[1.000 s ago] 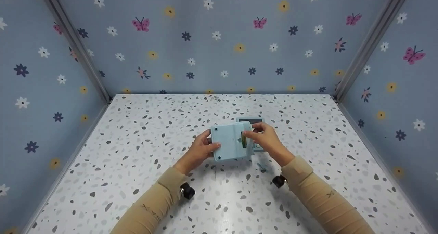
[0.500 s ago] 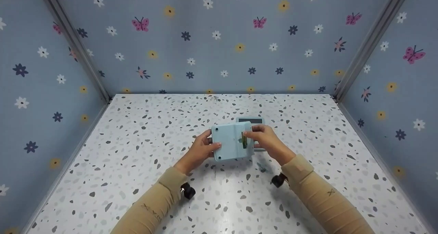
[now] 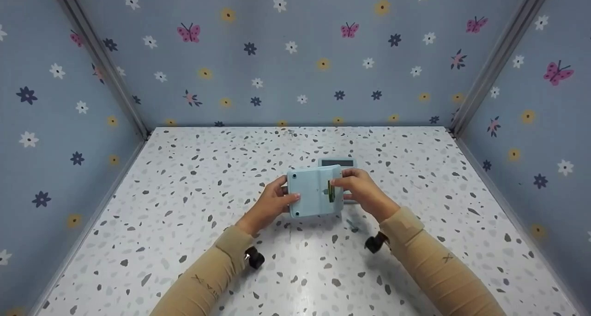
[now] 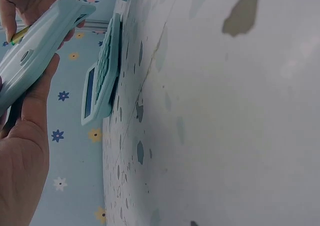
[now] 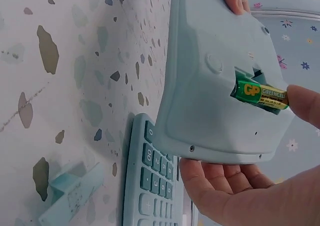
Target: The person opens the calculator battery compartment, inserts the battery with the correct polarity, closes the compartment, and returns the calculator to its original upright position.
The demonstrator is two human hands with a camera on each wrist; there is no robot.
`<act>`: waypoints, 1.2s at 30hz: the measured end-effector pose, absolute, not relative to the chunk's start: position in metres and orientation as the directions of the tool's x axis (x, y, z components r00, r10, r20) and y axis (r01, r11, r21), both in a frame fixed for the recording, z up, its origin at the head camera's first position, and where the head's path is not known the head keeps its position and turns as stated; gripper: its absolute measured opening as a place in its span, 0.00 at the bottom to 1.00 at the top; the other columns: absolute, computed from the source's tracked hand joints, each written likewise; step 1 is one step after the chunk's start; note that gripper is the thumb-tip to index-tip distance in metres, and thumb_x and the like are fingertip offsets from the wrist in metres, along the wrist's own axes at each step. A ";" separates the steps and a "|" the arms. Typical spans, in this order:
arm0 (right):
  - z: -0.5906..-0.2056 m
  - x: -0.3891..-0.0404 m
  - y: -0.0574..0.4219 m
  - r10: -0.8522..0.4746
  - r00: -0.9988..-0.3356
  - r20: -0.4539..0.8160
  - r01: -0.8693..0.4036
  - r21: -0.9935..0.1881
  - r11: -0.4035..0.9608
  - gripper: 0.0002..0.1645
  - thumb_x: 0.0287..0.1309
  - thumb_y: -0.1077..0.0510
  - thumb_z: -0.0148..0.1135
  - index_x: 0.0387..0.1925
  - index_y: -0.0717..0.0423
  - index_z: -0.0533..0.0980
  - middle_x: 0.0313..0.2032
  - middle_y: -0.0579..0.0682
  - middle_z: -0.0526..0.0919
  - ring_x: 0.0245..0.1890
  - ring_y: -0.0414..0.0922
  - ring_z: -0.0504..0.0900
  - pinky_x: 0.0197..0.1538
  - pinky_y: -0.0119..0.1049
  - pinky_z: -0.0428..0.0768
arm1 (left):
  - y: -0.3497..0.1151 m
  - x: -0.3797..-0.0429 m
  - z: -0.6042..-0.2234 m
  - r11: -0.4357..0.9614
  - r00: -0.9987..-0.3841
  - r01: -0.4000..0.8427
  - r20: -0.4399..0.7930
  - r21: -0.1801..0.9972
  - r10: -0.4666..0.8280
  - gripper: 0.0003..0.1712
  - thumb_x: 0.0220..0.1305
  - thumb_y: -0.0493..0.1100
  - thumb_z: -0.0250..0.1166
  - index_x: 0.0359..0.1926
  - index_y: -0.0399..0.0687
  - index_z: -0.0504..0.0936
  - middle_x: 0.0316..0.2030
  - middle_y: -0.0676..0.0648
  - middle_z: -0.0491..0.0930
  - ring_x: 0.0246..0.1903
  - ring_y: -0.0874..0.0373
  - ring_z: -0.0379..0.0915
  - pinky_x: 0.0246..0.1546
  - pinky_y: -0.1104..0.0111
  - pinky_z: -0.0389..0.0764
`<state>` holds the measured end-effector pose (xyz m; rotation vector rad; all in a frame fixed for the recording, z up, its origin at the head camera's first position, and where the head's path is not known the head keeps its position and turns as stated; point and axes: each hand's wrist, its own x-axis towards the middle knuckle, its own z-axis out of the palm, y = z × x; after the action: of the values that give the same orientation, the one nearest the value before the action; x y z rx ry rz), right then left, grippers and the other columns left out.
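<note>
A light blue calculator [image 3: 307, 193] is held above the table with its back toward me. My left hand [image 3: 268, 203] grips its left edge, thumb on the back. In the right wrist view a green and gold GP battery [image 5: 260, 93] sits in the open battery compartment, one end under my right thumb. The right hand [image 3: 367, 193] has its other fingers behind the calculator's edge while the thumb presses the battery. On the table lies the small light blue battery cover [image 5: 72, 193], below the right hand.
A second light blue calculator [image 3: 338, 162] lies keys up on the speckled table [image 3: 231, 168], partly hidden behind the held one. Flower-patterned walls [image 3: 295, 52] stand at the back and both sides. Each wrist carries a small black camera [image 3: 255, 258].
The held calculator has shifted very slightly to the right with both hands. The right thumb stays on the battery, and the battery cover lies where it was.
</note>
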<state>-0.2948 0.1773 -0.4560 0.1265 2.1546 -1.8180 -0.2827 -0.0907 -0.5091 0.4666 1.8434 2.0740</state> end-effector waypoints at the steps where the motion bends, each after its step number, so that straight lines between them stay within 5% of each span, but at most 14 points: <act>1: -0.456 -0.295 0.177 -0.127 -0.946 -0.298 0.272 -0.944 0.188 0.33 0.69 0.55 0.69 0.67 0.67 0.70 0.64 0.62 0.77 0.64 0.56 0.77 0.75 0.62 0.75 | -0.091 -0.283 -0.509 -0.107 -0.894 -0.025 0.026 0.994 0.448 0.37 0.78 0.35 0.63 0.82 0.42 0.63 0.67 0.32 0.79 0.61 0.45 0.84 0.57 0.51 0.91; 16: -0.458 -0.293 0.179 -0.095 -0.968 -0.231 0.200 -0.944 0.264 0.34 0.70 0.54 0.73 0.69 0.68 0.72 0.59 0.61 0.80 0.63 0.56 0.82 0.70 0.61 0.82 | -0.091 -0.283 -0.507 -0.105 -0.900 -0.034 0.015 0.994 0.435 0.37 0.78 0.35 0.63 0.83 0.43 0.63 0.66 0.32 0.80 0.58 0.47 0.85 0.54 0.55 0.92; 23: -0.460 -0.292 0.179 -0.067 -0.984 -0.166 0.135 -0.935 0.329 0.30 0.70 0.52 0.74 0.65 0.65 0.78 0.52 0.57 0.84 0.53 0.50 0.84 0.58 0.53 0.88 | -0.092 -0.285 -0.507 -0.110 -0.896 -0.036 0.017 0.993 0.444 0.37 0.79 0.34 0.62 0.83 0.43 0.62 0.67 0.33 0.80 0.60 0.46 0.84 0.54 0.55 0.91; 36: -0.466 -0.291 0.184 -0.089 -0.994 -0.065 0.027 -0.928 0.372 0.28 0.69 0.51 0.75 0.63 0.62 0.82 0.52 0.58 0.86 0.47 0.46 0.85 0.51 0.50 0.91 | -0.092 -0.283 -0.506 -0.136 -0.897 -0.045 0.020 0.990 0.442 0.37 0.78 0.34 0.63 0.83 0.41 0.61 0.66 0.32 0.81 0.57 0.48 0.86 0.53 0.54 0.92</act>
<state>-0.2911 0.1836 -0.4659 -0.0572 2.5144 -1.7035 -0.2833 -0.0922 -0.5058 0.4442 1.8123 2.1011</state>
